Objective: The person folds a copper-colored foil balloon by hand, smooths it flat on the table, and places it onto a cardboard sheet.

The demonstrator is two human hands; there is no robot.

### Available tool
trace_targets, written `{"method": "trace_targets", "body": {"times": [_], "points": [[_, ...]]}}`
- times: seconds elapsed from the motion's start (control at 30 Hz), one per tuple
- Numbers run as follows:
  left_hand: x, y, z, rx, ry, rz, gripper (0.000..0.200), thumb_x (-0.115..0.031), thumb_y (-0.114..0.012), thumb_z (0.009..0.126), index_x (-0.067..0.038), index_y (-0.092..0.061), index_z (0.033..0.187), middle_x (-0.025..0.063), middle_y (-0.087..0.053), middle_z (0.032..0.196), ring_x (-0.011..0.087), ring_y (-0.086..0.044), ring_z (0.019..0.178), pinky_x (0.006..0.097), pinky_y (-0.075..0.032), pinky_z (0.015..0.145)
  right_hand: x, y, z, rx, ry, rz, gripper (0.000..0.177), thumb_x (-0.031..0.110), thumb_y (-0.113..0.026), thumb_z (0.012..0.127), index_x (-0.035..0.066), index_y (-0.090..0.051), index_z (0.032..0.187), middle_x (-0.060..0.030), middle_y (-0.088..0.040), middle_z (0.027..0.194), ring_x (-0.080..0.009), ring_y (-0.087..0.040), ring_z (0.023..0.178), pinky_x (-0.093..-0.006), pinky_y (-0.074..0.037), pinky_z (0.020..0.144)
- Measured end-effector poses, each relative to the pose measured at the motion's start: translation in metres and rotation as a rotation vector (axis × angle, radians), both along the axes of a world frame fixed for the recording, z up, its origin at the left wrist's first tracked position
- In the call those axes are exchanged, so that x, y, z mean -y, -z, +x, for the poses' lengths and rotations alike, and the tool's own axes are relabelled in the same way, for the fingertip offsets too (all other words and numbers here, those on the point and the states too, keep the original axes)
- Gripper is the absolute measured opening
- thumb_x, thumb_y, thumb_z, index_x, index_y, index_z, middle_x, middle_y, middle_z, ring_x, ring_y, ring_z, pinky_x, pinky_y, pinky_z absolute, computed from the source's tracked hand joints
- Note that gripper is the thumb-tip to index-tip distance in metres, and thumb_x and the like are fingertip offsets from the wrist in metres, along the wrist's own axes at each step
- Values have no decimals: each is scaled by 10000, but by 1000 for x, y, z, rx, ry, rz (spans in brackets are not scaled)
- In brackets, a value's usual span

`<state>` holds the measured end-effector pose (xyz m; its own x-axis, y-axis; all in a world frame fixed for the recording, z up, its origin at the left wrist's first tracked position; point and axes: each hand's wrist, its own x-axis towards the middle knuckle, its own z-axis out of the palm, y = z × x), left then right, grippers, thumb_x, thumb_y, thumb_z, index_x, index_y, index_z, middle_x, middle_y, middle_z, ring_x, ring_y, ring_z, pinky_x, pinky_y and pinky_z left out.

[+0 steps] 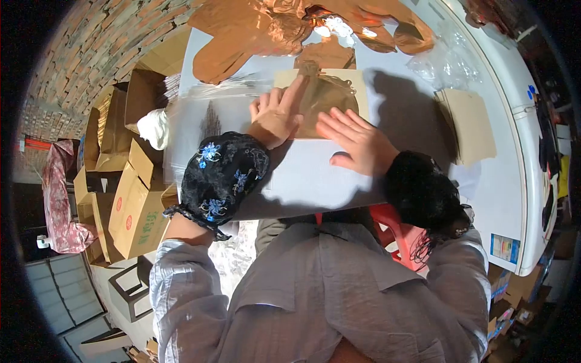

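On the white tabletop in front of me lies a cream card point(361, 91) with a folded piece of shiny gold-brown foil point(330, 100) on it. My left hand point(277, 118) rests at the foil's left side, index finger stretched along it and the other fingers loosely bent. Flat and open, my right hand point(357, 140) touches the foil's lower right with fingertips stretched out. Neither hand grips anything. Beyond the card, flat copper-coloured foil shapes point(242, 42) are spread out, with small white pieces point(336, 27) on them.
Clear plastic sleeves point(200, 109) lie left of the card. A stack of cream cards point(469, 127) and crumpled clear plastic point(445, 60) are at the right. Open cardboard boxes point(130, 206) stand left of the table, with a white bundle point(154, 129) beside them. A red stool point(402, 233) shows below the edge.
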<state>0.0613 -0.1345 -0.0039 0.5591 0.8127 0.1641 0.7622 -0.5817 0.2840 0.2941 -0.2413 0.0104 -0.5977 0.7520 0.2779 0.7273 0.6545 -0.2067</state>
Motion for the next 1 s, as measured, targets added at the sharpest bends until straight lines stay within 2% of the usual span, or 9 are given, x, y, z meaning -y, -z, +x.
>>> {"method": "trace_targets", "body": {"times": [0.13,0.23,0.27,0.33,0.4,0.43,0.5,0.57,1.0], "points": [[2,-5,2,-10,0,20,863,-319,-715,839,-327,-227,1551,88,-501,1213,314,-478,1159,515,-321,1003,5,1,4,-5,43,-12,715,428,-660,863,3,-463,1404,-171,-426,1497,-356,-388,1396,-492,-306,1149],[18,-14,8,-2,-61,211,795,-293,-696,852,-255,-293,1535,92,-509,1226,297,-486,1171,526,-305,1045,5,-1,3,-3,39,1,711,430,-656,866,-5,-467,1396,-177,-428,1494,-361,-392,1392,-493,-305,1147],[32,-20,11,30,-13,305,734,-259,-668,869,-145,-331,1512,110,-488,1352,304,-444,1294,545,-265,1109,5,0,2,1,38,5,709,430,-656,867,-7,-469,1393,-177,-429,1493,-362,-394,1390,-493,-305,1147],[64,-30,18,38,175,280,740,-292,-634,893,-68,-302,1515,135,-392,1502,317,-327,1427,529,-222,1157,4,11,6,21,50,14,709,402,-675,849,-13,-472,1387,-179,-432,1491,-364,-398,1387,-493,-308,1145],[91,-14,23,8,257,250,699,-446,-523,951,-24,-354,1481,152,-380,1512,331,-289,1446,471,-247,1165,3,15,6,49,45,23,714,372,-695,826,-18,-473,1382,-179,-435,1489,-365,-403,1384,-493,-311,1144],[97,-7,23,42,245,218,767,-524,-502,945,11,-357,1474,173,-373,1520,335,-290,1445,447,-234,1181,2,13,6,65,41,31,718,356,-704,813,-20,-474,1380,-179,-437,1488,-365,-406,1382,-492,-312,1144],[96,1,19,63,215,190,783,-539,-498,946,28,-358,1467,194,-368,1518,347,-293,1442,442,-239,1181,4,3,1,7,41,36,737,305,-724,774,-21,-470,1385,-181,-437,1488,-367,-413,1376,-493,-312,1144],[96,7,16,81,180,184,812,-566,-500,938,48,-369,1453,237,-364,1509,366,-303,1435,448,-252,1176,5,-2,1,-4,43,13,732,307,-715,787,-18,-463,1393,-182,-434,1491,-368,-409,1379,-492,-314,1143],[100,1,10,42,90,152,840,-620,-530,908,7,-397,1451,268,-323,1519,403,-314,1423,483,-280,1154,6,-1,2,26,56,14,716,359,-656,854,-12,-435,1424,-182,-412,1502,-363,-397,1386,-476,-313,1144]]}}
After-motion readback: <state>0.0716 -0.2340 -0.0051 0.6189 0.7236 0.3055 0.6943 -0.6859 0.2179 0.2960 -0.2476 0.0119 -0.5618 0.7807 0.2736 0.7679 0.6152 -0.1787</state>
